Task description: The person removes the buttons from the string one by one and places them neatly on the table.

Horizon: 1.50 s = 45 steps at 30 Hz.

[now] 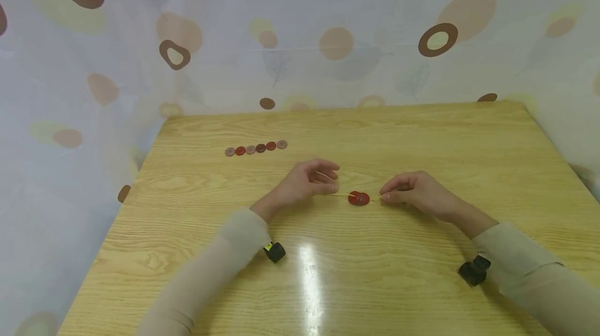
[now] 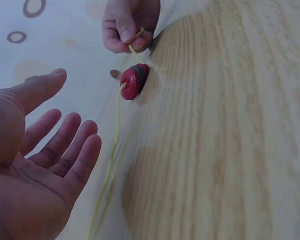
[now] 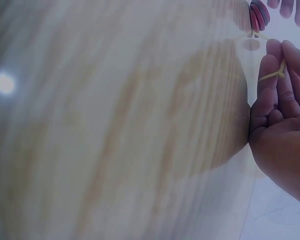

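Red and dark buttons (image 1: 359,198) are threaded together on a yellow string (image 2: 116,130) at the middle of the table. My right hand (image 1: 419,195) pinches the string close to its end, where a small knot (image 3: 280,74) shows in the right wrist view. On the other side of the buttons is my left hand (image 1: 309,182). Its thumb and fingers are apart with nothing between them, as the left wrist view shows. From the buttons the string's long part runs past the left fingers and out of that view.
A row of several flat buttons (image 1: 255,148), some red, some pinkish and one dark, lies farther back on the wooden table (image 1: 398,284). Behind the table hangs a patterned curtain (image 1: 300,75). Each wrist carries a small black camera (image 1: 275,252).
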Motion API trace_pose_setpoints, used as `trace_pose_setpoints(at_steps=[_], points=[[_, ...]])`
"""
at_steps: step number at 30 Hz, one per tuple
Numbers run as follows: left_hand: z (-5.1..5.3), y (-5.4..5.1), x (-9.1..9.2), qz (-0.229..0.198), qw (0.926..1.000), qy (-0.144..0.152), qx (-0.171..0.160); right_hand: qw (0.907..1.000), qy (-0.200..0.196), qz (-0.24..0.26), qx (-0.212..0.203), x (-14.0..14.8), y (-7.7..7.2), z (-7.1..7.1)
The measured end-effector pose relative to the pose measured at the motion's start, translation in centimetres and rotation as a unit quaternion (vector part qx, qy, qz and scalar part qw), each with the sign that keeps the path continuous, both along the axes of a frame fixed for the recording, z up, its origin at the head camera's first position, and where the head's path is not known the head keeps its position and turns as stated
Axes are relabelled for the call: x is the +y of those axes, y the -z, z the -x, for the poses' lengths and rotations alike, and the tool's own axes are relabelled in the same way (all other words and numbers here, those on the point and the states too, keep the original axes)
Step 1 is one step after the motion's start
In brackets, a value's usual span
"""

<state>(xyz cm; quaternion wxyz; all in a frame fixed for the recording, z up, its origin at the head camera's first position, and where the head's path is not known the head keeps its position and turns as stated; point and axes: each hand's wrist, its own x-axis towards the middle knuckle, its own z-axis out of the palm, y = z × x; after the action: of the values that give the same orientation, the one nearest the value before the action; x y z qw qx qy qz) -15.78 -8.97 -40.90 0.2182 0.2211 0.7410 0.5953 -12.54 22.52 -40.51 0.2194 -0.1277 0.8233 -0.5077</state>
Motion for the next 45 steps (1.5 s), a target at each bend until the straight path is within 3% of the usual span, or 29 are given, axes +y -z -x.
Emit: trace_pose_setpoints(at_steps=[6,18,25,33,45], points=[[-0.7,0.6,1.9,0.025,0.9992,0.021,0.021,1.0000,0.004,-0.005,-0.001,-0.1,-0.1,0.1],[-1.2,1.3,3.8,0.085,0.9940,0.021,0.066,0.9999,0.001,-0.011,0.002,0.0,-0.1,0.1],[-1.6,1.8,4.4,0.102,0.9926,0.005,0.065,1.0000,0.002,-0.009,-0.002,0.0,0.0,0.2],[-1.9,1.7,4.7,0.136,0.9863,-0.001,0.094,0.9999,0.000,-0.009,-0.005,-0.1,-0.1,0.1],[-1.9,1.9,4.7,0.131,0.9869,-0.005,0.094,1.0000,0.005,-0.003,-0.007,-0.1,0.0,0.1]])
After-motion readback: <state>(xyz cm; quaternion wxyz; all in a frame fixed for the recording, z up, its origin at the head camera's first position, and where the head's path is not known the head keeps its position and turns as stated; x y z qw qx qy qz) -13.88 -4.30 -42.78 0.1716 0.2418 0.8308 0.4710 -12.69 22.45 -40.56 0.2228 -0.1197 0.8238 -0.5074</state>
